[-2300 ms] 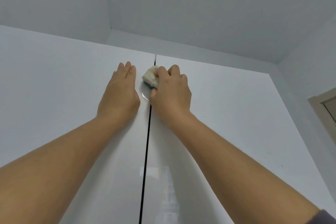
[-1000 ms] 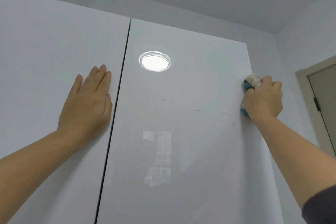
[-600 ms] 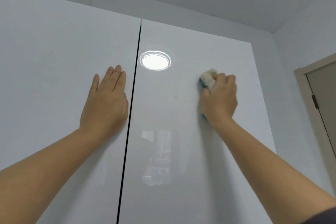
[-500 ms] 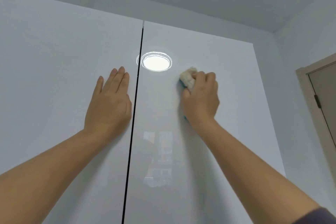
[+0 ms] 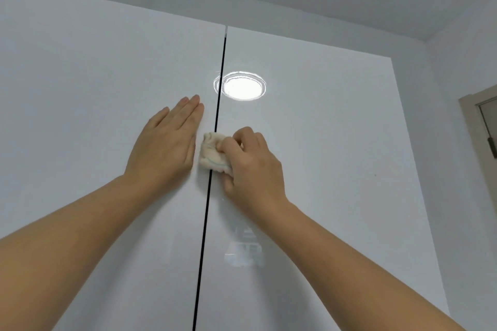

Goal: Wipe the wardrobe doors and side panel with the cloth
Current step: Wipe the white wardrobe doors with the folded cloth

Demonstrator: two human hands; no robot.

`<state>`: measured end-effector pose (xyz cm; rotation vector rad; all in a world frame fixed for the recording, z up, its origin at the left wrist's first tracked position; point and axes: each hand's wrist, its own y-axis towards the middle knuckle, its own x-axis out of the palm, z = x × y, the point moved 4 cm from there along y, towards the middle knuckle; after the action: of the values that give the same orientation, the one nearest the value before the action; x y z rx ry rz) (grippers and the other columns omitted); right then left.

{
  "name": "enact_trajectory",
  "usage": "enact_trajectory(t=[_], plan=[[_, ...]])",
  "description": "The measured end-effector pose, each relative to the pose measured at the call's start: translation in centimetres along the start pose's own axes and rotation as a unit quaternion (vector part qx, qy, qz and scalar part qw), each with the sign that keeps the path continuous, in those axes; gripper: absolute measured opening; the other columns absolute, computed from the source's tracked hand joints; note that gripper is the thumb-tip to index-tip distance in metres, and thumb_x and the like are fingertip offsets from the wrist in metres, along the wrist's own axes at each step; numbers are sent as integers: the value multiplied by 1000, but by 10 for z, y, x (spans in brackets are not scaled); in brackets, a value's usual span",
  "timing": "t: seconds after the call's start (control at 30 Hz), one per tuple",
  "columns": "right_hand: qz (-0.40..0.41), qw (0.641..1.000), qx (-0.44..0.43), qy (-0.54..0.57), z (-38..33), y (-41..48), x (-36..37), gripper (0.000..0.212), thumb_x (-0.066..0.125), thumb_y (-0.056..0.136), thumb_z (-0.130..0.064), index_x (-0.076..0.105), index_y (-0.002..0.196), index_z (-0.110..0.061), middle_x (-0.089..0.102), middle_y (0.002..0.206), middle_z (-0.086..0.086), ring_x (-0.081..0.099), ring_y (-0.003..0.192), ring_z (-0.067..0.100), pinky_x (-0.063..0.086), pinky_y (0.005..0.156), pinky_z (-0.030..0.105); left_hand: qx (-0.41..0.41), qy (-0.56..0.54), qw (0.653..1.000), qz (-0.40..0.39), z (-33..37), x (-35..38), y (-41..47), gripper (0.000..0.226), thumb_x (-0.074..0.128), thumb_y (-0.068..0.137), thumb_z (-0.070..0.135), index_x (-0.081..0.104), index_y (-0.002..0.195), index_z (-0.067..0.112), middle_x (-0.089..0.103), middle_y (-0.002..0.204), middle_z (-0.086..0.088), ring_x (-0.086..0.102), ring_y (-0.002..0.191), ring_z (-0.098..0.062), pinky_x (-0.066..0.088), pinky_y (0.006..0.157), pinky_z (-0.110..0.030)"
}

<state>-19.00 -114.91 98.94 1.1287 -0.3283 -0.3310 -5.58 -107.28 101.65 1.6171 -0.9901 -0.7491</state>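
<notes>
Two glossy white wardrobe doors fill the view, the left door (image 5: 94,115) and the right door (image 5: 336,156), split by a dark vertical gap. My left hand (image 5: 168,145) lies flat with straight fingers on the left door, just beside the gap. My right hand (image 5: 251,165) grips a bunched cream cloth (image 5: 212,153) and presses it over the gap, right next to my left hand. The wardrobe's side panel is hidden from this angle.
A round ceiling lamp is reflected in the right door (image 5: 243,86) above my hands. A white wall and a beige door frame (image 5: 481,121) stand to the right of the wardrobe. The ceiling runs close above the door tops.
My right hand has swept the cloth leftward and slightly down across the right door, from its right edge to the centre gap. My left hand has stayed flat on the left door.
</notes>
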Motion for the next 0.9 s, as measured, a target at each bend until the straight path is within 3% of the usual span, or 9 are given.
enact_trajectory(t=[0.1,0.17,0.23,0.33,0.6,0.9], plan=[[-26,999,-18,-13,18,-10,-9,27,67,63,-7,62,89,-11,54,88,5,48,71,24,26,46,22,9,24,1000,-8,1,0,1,56,24,94,17,33,148,5,29,157,-9,28,145,-23,20,116,-38],[-35,999,0,-23,37,-12,-17,22,61,66,-9,61,87,-11,54,88,5,50,73,25,27,45,22,1,28,1000,-11,4,-1,1,55,26,94,15,34,147,2,30,156,-12,28,144,-26,20,116,-42],[-26,999,29,-35,59,-13,-26,20,48,70,-14,59,86,-10,54,90,5,52,76,26,30,44,23,-24,25,999,-8,5,-3,-1,55,26,94,16,34,146,-1,29,156,-14,25,145,-28,18,117,-44],[-17,991,118,-55,107,-20,-44,17,56,75,-12,57,91,-10,53,100,8,52,90,29,39,50,30,-37,23,999,-6,14,-4,-12,58,20,95,23,32,146,-2,27,156,-15,23,146,-28,16,118,-44],[44,938,318,-129,219,-72,-101,13,50,85,-12,53,97,-9,48,109,10,47,100,30,35,57,33,-12,14,1000,-23,42,2,-50,59,22,95,24,33,146,-2,26,157,-15,21,146,-28,15,118,-47],[82,878,441,-166,238,-109,-120,16,46,88,-10,50,103,-7,45,116,14,44,105,32,34,62,36,-70,-11,997,-5,37,1,-58,60,21,93,24,32,145,-3,26,156,-16,20,146,-29,10,119,-48]])
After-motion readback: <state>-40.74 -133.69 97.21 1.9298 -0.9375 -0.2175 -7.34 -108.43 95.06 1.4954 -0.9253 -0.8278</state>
